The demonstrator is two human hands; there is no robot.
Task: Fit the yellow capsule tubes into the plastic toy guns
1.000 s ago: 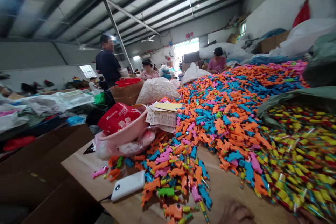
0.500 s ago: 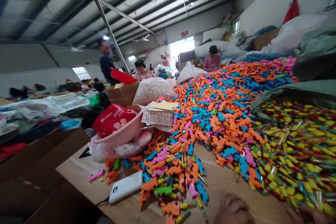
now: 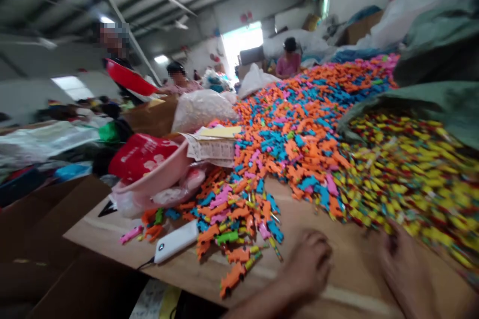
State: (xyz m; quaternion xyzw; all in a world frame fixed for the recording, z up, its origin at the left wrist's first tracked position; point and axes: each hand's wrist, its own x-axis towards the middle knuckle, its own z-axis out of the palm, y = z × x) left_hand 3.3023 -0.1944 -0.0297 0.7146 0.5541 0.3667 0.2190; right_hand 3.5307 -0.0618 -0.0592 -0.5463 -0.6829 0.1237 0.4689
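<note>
My left hand [image 3: 309, 264] rests on the bare wooden tabletop [image 3: 337, 279] with its fingers curled under; what they enclose, if anything, is hidden. Just left of it lies a small heap of orange, blue and pink plastic toy pieces [image 3: 239, 219]. My right hand [image 3: 406, 269] lies flat on the board, blurred, fingers stretched toward the edge of a pile of yellow wrapped sticks [image 3: 407, 169]. A huge heap of orange and blue pieces [image 3: 299, 114] covers the table behind.
A white power bank [image 3: 175, 241] with a cable lies at the near left. A pink basin [image 3: 157, 179] holds a red bag, with papers [image 3: 211, 147] beside it. Cardboard boxes stand at the left. A standing person tips a red bowl [image 3: 129, 77]; two others sit farther back.
The view has dropped and swung, bringing both my hands up into the picture on the tabletop. The standing person has lifted the red bowl off the box and tilted it.
</note>
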